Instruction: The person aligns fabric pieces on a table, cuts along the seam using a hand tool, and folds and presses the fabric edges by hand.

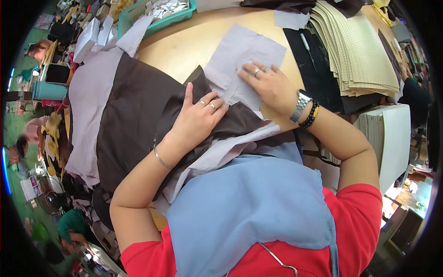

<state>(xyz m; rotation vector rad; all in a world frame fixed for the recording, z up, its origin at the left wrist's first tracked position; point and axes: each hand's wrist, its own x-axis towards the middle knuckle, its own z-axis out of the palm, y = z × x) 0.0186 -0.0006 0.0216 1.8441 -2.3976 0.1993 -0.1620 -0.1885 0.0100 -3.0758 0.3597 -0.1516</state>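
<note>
My left hand [199,115] presses on a dark brown fabric [131,111], thumb apart, with its fingertips by the fabric's folded edge. Flat on a pale lavender-grey fabric piece [244,48] lies my right hand [273,87], its fingers stretched out. A seam or narrow fold runs down that pale piece between the two hands. The brown fabric spreads left across the table and bunches toward my blue apron [249,194], where its pale underside [221,154] shows. Another pale section [92,87] hangs along its left side.
A teal basket [131,17] of small white pieces stands at the back of the wooden table [177,44]. On the right are stacked cream textured sheets [353,46], a white pen-like tool [305,42] on black material, and a thick white stack [394,138]. Other people work beyond.
</note>
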